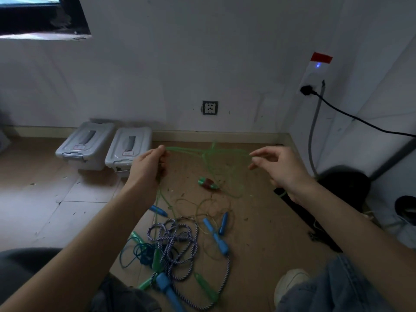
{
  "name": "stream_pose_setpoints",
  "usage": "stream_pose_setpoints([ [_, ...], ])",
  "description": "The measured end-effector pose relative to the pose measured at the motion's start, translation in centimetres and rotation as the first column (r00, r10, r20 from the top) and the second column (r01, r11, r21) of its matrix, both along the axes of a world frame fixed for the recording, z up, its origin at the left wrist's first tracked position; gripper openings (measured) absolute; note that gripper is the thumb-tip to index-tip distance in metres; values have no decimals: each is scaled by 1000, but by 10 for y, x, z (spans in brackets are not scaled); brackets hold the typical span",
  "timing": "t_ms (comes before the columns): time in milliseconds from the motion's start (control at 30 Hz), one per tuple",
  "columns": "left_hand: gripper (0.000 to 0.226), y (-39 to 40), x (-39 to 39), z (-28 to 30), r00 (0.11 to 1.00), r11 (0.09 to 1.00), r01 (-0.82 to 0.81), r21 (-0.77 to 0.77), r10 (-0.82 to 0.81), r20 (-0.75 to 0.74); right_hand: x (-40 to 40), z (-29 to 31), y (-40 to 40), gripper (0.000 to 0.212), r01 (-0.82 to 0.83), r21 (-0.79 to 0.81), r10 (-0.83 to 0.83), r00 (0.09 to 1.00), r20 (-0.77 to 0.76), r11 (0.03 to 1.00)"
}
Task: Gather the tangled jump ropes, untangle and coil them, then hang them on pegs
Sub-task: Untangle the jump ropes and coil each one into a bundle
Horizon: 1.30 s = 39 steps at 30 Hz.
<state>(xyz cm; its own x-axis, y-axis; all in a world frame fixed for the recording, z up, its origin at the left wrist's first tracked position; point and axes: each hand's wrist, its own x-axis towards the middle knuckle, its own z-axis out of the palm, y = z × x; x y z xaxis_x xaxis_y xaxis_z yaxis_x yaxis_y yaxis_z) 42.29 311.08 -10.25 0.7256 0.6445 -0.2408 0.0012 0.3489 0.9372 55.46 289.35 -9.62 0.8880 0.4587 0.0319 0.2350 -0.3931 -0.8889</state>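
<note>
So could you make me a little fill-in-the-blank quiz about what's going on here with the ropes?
1. Both hands, left hand and right hand, stretch a ____ rope between them.
2. The braided rope on the floor has ____ handles.
3. ____ grey bins stand against the wall.
4. A black plug sits in the strip on the ____ wall.

Missing words: green; blue; two; right

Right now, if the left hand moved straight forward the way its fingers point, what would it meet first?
Probably the right-hand grey storage box by the wall. The left hand, pinching the green rope, points up and away; the box lies just beyond it, though depth is unclear.
</note>
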Motion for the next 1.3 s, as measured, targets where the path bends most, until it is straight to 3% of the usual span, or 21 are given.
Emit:
stream_pose_setpoints([
  [100, 25, -6, 1, 1, 1000, 999, 11, -44, -10, 21, 3, -3, 1, 8, -11, -173, 52, 971, 235, 985],
  [200, 22, -11, 1, 10, 986, 957, 126, -263, -91, 142, 0, -7, 0, 16, -199, -428, 281, 950, 136, 882],
  [267, 28, -17, 1, 17, 965, 927, 223, -302, -167, 203, -3, -9, 0, 27, -280, -529, 386, 917, 100, 801],
  [300, 31, -20, 1, 20, 957, 920, 253, -298, -193, 217, -6, -7, 2, 28, -280, -520, 403, 904, 140, 807],
  [367, 32, -29, 2, 25, 945, 921, 291, -259, -236, 225, -16, 0, 7, 19, -355, -258, 388, 917, 90, 899],
  [433, 26, -35, 3, 28, 930, 925, 327, -196, -278, 239, -25, 8, 13, 38, -416, 127, 434, 878, -202, 900],
  [467, 24, -36, 3, 28, 921, 924, 348, -160, -305, 242, -28, 9, 14, 49, -421, 220, 472, 831, -294, 880],
  [533, 23, -37, 2, 29, 901, 913, 393, -111, -359, 243, -32, 9, 15, 52, -474, 195, 512, 815, -272, 859],
  [600, 25, -36, 1, 31, 892, 903, 415, -112, -379, 246, -35, 5, 16, 28, -455, 80, 462, 876, -138, 887],
  [667, 26, -34, 1, 32, 910, 914, 378, -144, -338, 241, -32, 4, 16, 6, -341, 111, 353, 928, -123, 934],
  [767, 27, -24, 2, 29, 978, 962, 188, -197, -166, 122, -20, 6, 11, 19, -76, 250, 150, 945, -291, 965],
  [833, 22, -16, -1, 23, 995, 983, 100, -156, -103, -10, -12, 9, 7, 18, 90, 367, 69, 915, -398, 926],
  [933, 19, -11, -3, 13, 968, 989, 146, 4, -142, -206, -9, 12, 4, 18, 172, 461, 28, 919, -394, 871],
  [1033, 18, -9, -3, 7, 949, 980, 152, 126, -109, -295, -10, 17, 5, 16, 231, 483, -25, 918, -396, 845],
  [1100, 19, -11, -3, 4, 931, 965, 197, 171, -130, -341, -10, 19, 4, 17, 224, 452, -42, 925, -377, 863],
  [1200, 19, -20, -1, -2, 874, 840, 368, 399, -166, -456, -16, 16, 5, 17, 130, 407, 16, 941, -337, 904],
  [1300, 22, -36, -1, 7, 908, 760, 407, 506, -277, -314, -24, 13, 9, 22, -64, 417, 194, 941, -277, 907],
])
